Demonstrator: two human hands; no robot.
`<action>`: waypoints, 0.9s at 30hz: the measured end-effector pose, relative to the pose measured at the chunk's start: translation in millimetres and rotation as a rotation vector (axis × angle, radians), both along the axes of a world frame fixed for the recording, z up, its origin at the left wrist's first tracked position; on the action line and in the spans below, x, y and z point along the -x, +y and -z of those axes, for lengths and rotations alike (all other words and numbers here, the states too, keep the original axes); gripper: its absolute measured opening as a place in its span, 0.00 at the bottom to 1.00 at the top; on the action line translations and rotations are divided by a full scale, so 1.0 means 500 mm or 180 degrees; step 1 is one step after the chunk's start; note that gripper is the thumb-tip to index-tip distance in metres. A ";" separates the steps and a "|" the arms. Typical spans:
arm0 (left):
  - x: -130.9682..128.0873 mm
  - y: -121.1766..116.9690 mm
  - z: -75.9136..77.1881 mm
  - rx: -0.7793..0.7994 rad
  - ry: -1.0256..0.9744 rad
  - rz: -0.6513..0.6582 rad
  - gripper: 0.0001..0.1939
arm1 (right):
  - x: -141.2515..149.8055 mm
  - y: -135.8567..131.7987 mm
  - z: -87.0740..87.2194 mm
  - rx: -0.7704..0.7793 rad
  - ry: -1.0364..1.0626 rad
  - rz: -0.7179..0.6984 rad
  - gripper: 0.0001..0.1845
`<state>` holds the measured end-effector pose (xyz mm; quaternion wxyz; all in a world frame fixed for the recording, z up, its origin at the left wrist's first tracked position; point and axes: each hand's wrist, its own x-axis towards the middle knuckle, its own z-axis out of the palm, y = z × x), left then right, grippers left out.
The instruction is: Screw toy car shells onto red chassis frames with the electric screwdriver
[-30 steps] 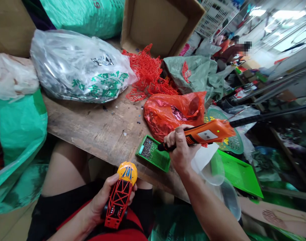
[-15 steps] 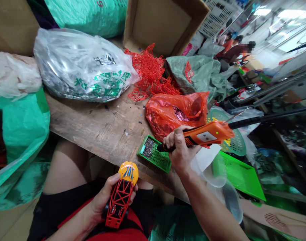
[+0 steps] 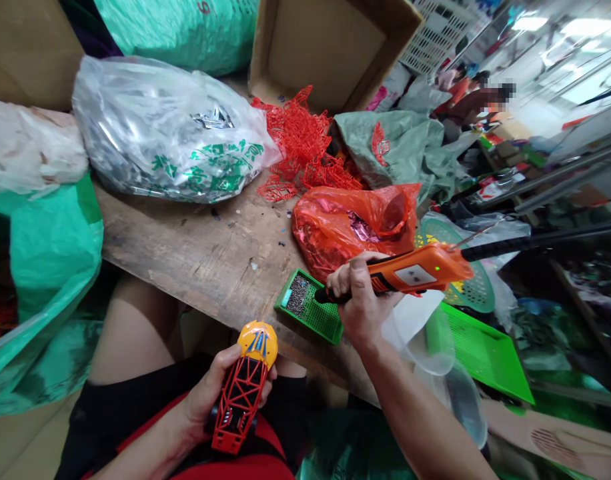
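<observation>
My left hand [image 3: 210,393] is wrapped round a toy car [image 3: 240,393] with a yellow hood and a red lattice frame, held above my lap. My right hand [image 3: 360,300] grips an orange and black electric screwdriver [image 3: 410,270] with a cable running off to the right. Its black tip points down and left over a small green basket [image 3: 325,327] on the table edge. Small dark screws [image 3: 298,293] lie heaped at the basket's left end. Whether the tip touches anything in the basket I cannot tell.
A red plastic bag [image 3: 330,233] of shiny parts sits behind the basket. Red lattice frames [image 3: 300,140] are piled further back, beside a clear bag [image 3: 170,133] of silvery parts. A green tray [image 3: 485,353] and clear tubs [image 3: 460,400] stand at right. People are in the far background.
The view has shifted very slightly. Both hands, the toy car and the screwdriver keep nearly the same places.
</observation>
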<state>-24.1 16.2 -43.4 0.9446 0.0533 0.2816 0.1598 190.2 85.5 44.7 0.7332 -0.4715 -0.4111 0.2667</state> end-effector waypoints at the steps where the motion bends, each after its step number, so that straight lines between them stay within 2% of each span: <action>1: 0.000 0.000 0.000 0.0004 0.0011 0.0001 0.36 | 0.000 0.000 0.000 0.0035 -0.0015 0.0018 0.12; 27: 0.001 0.006 -0.005 0.0083 0.0177 0.0049 0.37 | 0.005 0.009 -0.014 0.0185 0.0008 0.0091 0.18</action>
